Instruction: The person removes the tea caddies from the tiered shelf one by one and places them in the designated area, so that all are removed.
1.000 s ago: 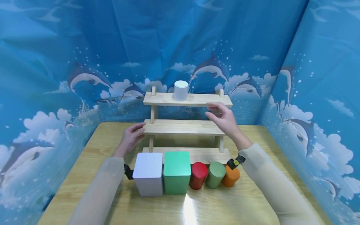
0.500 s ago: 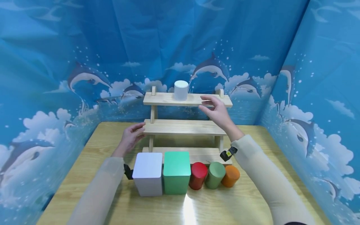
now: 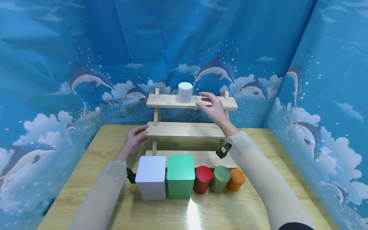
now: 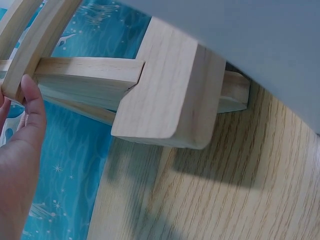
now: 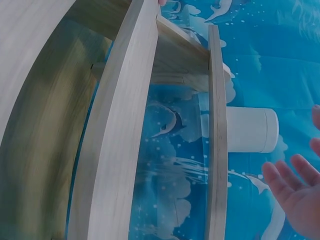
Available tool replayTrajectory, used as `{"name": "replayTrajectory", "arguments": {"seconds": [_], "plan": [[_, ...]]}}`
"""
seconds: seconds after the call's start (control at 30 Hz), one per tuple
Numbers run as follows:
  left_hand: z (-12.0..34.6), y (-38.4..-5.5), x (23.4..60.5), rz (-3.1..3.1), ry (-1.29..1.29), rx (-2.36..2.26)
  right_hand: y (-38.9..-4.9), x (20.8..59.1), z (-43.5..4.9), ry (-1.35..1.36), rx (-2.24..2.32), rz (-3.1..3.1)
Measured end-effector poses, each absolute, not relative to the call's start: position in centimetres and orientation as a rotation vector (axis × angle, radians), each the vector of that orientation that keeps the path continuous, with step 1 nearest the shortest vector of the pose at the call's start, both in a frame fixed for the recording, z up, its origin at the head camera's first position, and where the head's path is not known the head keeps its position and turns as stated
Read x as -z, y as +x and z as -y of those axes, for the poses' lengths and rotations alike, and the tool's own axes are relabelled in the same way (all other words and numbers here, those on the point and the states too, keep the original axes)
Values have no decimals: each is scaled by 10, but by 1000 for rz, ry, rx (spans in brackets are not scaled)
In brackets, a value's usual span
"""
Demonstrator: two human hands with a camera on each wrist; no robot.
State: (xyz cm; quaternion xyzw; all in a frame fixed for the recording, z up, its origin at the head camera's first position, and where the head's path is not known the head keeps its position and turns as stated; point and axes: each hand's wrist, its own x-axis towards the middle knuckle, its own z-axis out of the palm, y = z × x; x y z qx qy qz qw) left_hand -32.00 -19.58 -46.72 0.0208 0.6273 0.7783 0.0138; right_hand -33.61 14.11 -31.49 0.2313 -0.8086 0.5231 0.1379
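A three-tier wooden shelf stands on the table, and on its top board sits a white cylinder, upright. My left hand pinches the left end of the middle board; the left wrist view shows the thumb against the board's end, other fingers mostly out of frame. My right hand is raised over the top board, right of the white cylinder, fingers parted and lightly bent, holding nothing. In the right wrist view a gap shows between the fingers and the white cylinder.
In front of the shelf stand a white box, a green box, a red cylinder, a green cylinder and an orange cylinder in a row. Blue dolphin-print cloth hangs behind and at both sides.
My right hand has moved left and slightly up over the top board, closer to the white cylinder. The left hand and the objects have stayed in place.
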Motion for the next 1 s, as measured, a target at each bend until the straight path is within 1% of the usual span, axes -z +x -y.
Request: {"name": "replayTrajectory", "arguments": {"seconds": [0.3,0.67,1.0], "plan": [[195,-321,468,-1956,65,-2436,-346,316,-122,566,-1573,2325],[195,-323,468,-1949,29,-2411,-361,318,-112,458,-1465,2396],[197,-321,465,-1888,50,-2442,-377,317,-106,468,-1360,2463]]}}
